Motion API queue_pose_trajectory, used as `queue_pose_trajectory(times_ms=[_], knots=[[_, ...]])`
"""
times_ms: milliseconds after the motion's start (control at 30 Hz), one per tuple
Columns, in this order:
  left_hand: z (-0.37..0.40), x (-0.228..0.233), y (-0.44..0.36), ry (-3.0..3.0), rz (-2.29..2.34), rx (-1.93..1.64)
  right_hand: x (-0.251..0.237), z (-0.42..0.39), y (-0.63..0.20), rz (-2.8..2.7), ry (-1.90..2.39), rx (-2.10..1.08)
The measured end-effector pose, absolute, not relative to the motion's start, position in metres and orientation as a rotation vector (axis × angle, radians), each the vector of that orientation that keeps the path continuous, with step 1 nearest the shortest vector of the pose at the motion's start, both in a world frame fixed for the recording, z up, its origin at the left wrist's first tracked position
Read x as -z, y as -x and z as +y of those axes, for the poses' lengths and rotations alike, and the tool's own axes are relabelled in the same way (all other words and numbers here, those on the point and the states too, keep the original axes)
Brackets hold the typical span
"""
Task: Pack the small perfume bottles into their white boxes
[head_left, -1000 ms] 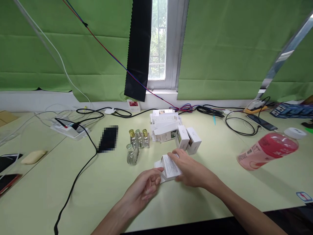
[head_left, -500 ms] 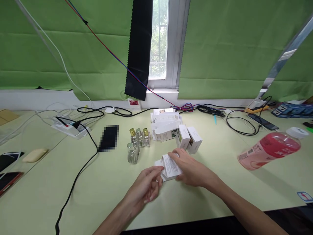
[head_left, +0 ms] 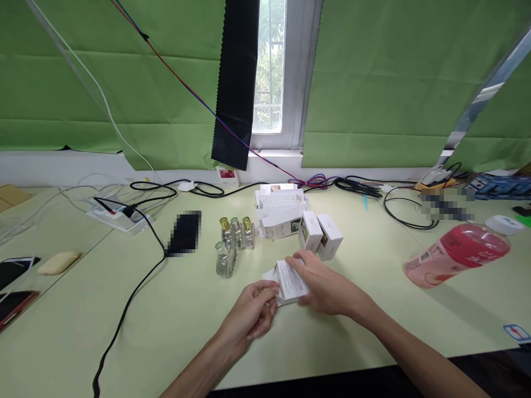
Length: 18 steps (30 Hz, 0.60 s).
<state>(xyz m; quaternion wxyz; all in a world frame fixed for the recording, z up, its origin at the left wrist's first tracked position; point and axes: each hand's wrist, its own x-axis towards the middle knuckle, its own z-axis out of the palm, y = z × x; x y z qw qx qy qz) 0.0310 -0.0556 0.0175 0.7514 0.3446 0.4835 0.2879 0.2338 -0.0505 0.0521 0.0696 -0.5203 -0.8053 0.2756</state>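
A small white carton [head_left: 289,282] with printed text lies on the pale green table [head_left: 199,326] in front of me. My right hand [head_left: 327,287] grips it from the right side. My left hand [head_left: 251,315] pinches the carton's open flap end at the left. Just behind, two closed white cartons [head_left: 320,236] stand side by side. To the left, three gold-capped glass bottles [head_left: 237,232] stand in a row, with one clear-capped bottle [head_left: 225,260] in front of them.
A heap of flat white cartons [head_left: 279,213] lies behind the bottles. A red-filled plastic bottle [head_left: 456,254] lies at the right. A power strip [head_left: 118,216] and black cables [head_left: 136,287] cross the left side; phones [head_left: 14,276] sit at the far left edge.
My left hand has crept slightly right and up against the carton's flap end. My right hand and the carton have hardly moved.
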Motion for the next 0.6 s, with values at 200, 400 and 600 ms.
queue_pose_trajectory(times_ms=[200,400,600], knots=[[-0.058,-0.02,-0.029,-0.719,1.043,-0.63,-0.052,-0.05,-0.233,-2.432,1.559,-0.826],[-0.065,-0.02,-0.025,-0.785,1.092,-0.643,-0.051,-0.05,-0.233,-2.432,1.571,-0.827],[-0.07,-0.021,-0.027,-0.807,1.065,-0.636,-0.049,-0.049,-0.235,-2.412,1.556,-0.831]])
